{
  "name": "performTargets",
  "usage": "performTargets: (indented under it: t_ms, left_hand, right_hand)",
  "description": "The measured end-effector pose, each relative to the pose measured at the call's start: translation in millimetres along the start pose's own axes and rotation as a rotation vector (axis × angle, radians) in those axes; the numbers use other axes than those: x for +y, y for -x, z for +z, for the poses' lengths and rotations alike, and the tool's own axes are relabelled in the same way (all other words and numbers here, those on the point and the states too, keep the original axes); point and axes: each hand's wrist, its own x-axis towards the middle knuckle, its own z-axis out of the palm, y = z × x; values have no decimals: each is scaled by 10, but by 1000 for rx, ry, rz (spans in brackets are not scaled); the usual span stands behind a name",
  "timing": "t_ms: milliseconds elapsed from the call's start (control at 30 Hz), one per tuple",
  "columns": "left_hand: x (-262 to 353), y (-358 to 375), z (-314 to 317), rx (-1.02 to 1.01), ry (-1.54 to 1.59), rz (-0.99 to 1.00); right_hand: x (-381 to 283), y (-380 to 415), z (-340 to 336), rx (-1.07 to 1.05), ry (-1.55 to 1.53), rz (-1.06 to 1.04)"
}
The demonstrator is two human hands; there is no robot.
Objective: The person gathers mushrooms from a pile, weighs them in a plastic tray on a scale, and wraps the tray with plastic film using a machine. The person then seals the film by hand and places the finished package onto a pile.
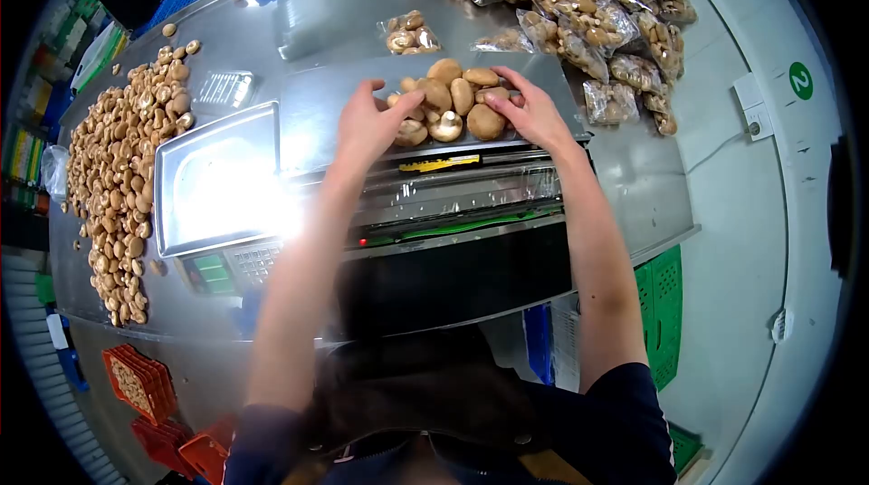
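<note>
A heap of brown-capped mushrooms (pixel 486 122) lies between my two hands, on the flat metal top of a film wrapping machine (pixel 317 123). From the left side my left hand (pixel 373 123) grips the heap, its thumb pressed on a cap and its fingers curved round the edge. My right hand (pixel 536 112) grips the opposite side, thumb and forefinger against the mushrooms there. One mushroom faces stem up at the front. Whatever is beneath the heap is hidden. Clear film (pixel 462 195) stretches across the machine just in front.
Loose mushrooms (pixel 118 186) are piled at the left. A scale with a shiny metal pan (pixel 167 186) stands beside them. Bagged mushrooms (pixel 579 23) are stacked at the back right, with one pack (pixel 409 34) behind my hands. Red baskets (pixel 158 381) sit low at the left.
</note>
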Motion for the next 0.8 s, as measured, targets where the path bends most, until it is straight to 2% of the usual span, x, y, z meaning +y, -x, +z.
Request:
performTargets:
  t_ms: [67, 100, 133, 200, 233, 300, 367, 400, 433, 467, 500, 567, 633, 700, 733, 767, 800]
  left_hand:
    - [-69, 104, -137, -58, -12, 14]
    - [-93, 262, -275, -38, -38, 94]
    - [-198, 390, -435, -22, -25, 236]
    - [-267, 657, -856, 36, -559, 673]
    - [-221, 762, -1016, -79, -800, 756]
    - [-193, 820, -1160, -379, -995, 741]
    - [-133, 763, -1061, -425, -1003, 934]
    - [-37, 755, -944, -414, -1015, 969]
    - [-66, 758, -924, -416, -954, 970]
    - [-130, 748, -886, -416, -891, 971]
    - [-171, 744, -862, -418, -829, 970]
    - [-580, 965, -1021, -258, -444, 846]
    - [-412, 1376, -1373, -367, -413, 527]
    - [-153, 1454, -1558, -163, -93, 394]
    - [-20, 1365, -1649, -42, 82, 398]
    - [265, 1131, -1591, 25, 360, 520]
    - [291, 823, -1628, 71, 560, 623]
  right_hand:
    - [-58, 164, -172, 9, 12, -23]
    - [-118, 293, -261, 12, 17, -33]
    - [-128, 438, -423, 21, 197, -175]
    - [-101, 751, -783, -66, 404, -289]
    - [-29, 825, -911, -132, 541, -349]
    - [63, 939, -1072, -265, 813, -462]
    - [30, 926, -974, -311, 817, -496]
    - [49, 880, -896, -326, 792, -546]
    - [97, 848, -815, -339, 768, -595]
    - [207, 850, -712, -244, 615, -698]
    - [219, 947, -746, -279, 441, -517]
    - [185, 1269, -928, -342, 93, -153]
    - [-137, 1575, -1176, -367, -34, 71]
    - [-341, 1594, -1338, -199, -157, -167]
    - [-442, 1442, -1391, -27, -135, -363]
    - [-553, 1166, -1351, 143, -192, -431]
    - [-664, 891, -1312, 315, -234, -498]
